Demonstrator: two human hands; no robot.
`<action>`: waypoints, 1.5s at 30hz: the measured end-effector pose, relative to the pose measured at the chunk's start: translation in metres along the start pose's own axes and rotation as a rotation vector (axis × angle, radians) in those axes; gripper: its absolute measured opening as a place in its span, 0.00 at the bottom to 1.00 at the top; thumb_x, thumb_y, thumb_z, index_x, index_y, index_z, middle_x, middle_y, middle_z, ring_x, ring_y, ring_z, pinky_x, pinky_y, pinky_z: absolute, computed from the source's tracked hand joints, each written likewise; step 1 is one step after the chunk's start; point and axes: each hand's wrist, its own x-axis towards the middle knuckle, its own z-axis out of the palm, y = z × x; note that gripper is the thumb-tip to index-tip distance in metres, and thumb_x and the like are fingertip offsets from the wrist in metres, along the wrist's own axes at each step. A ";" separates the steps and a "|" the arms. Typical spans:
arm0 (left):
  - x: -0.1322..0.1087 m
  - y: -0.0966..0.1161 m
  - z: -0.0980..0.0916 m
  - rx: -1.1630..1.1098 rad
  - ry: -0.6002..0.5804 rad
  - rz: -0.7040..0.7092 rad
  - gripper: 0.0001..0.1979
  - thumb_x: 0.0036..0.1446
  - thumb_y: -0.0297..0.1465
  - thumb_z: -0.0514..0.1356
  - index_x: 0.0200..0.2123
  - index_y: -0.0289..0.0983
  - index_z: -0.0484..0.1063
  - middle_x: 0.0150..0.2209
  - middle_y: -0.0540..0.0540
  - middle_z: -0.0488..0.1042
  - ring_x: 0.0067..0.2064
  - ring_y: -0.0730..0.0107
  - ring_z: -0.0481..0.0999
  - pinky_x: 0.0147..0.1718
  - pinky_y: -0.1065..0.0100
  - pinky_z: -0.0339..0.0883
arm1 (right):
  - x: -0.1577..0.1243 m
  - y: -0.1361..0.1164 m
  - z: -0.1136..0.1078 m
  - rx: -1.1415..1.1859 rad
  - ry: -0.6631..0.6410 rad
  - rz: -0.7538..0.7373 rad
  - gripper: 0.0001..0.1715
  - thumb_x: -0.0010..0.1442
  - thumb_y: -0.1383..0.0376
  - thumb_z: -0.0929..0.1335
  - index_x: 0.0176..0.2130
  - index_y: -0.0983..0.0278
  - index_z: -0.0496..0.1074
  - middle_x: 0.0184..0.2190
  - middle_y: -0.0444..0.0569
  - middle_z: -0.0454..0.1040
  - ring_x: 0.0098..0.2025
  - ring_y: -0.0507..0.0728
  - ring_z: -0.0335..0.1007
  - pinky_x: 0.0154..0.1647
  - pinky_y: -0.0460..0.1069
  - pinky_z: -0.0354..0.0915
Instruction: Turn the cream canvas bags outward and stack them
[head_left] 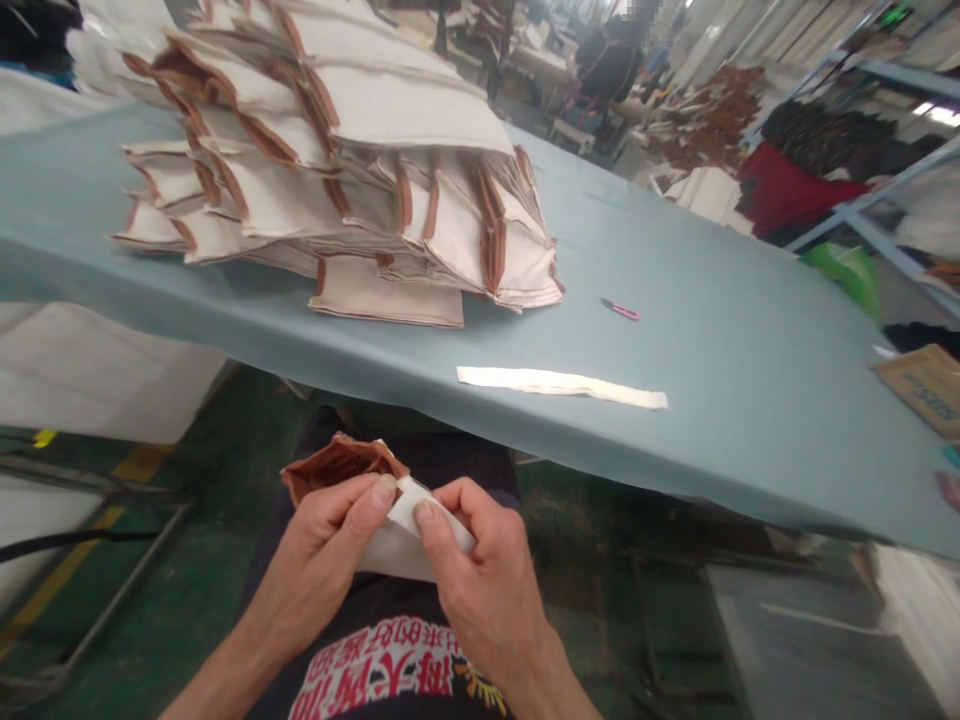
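Over my lap I hold a white fabric pouch [401,555] with a brown lining that shows at its open end. My left hand [330,545] is closed on the pouch near that brown opening, thumb and fingers pinching its edge. Close beside it, my right hand [484,555] pinches a folded white part of the same pouch, thumb on top. Part of the pouch is hidden behind both hands. On the table in front lies a flat white fabric strip [562,385], apart from my hands.
A tall pile of similar white pouches with brown edges [420,110] covers the left of the blue-green table [720,330]. Small pink-handled snips [620,309] lie right of the pile. A cardboard box [922,390] is at the right edge. Another person [607,65] is in the background.
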 end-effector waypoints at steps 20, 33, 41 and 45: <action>-0.003 -0.013 -0.001 -0.102 0.017 0.039 0.29 0.74 0.56 0.64 0.33 0.39 0.87 0.29 0.46 0.82 0.30 0.64 0.74 0.29 0.69 0.69 | 0.003 0.002 0.008 -0.045 -0.020 0.026 0.20 0.69 0.50 0.68 0.29 0.57 0.70 0.21 0.42 0.70 0.23 0.54 0.63 0.28 0.49 0.53; -0.006 0.001 0.000 0.084 0.112 0.144 0.20 0.68 0.43 0.66 0.25 0.40 0.81 0.21 0.52 0.76 0.23 0.69 0.70 0.22 0.72 0.61 | 0.004 -0.005 -0.013 -0.045 -0.043 -0.028 0.14 0.66 0.52 0.74 0.35 0.59 0.76 0.26 0.43 0.76 0.28 0.54 0.68 0.32 0.48 0.60; -0.014 0.006 -0.002 -0.009 -0.003 0.177 0.18 0.70 0.43 0.70 0.28 0.42 0.84 0.22 0.52 0.80 0.23 0.67 0.72 0.23 0.72 0.65 | 0.022 -0.008 -0.011 0.243 -0.398 0.079 0.31 0.66 0.37 0.75 0.34 0.59 0.70 0.27 0.40 0.69 0.29 0.52 0.59 0.30 0.47 0.55; -0.015 0.024 -0.008 0.003 -0.142 0.186 0.17 0.72 0.42 0.67 0.30 0.44 0.86 0.25 0.50 0.84 0.25 0.65 0.79 0.24 0.73 0.70 | 0.021 -0.003 -0.010 0.495 -0.568 0.194 0.47 0.56 0.21 0.75 0.34 0.58 0.65 0.27 0.37 0.63 0.28 0.51 0.53 0.28 0.45 0.51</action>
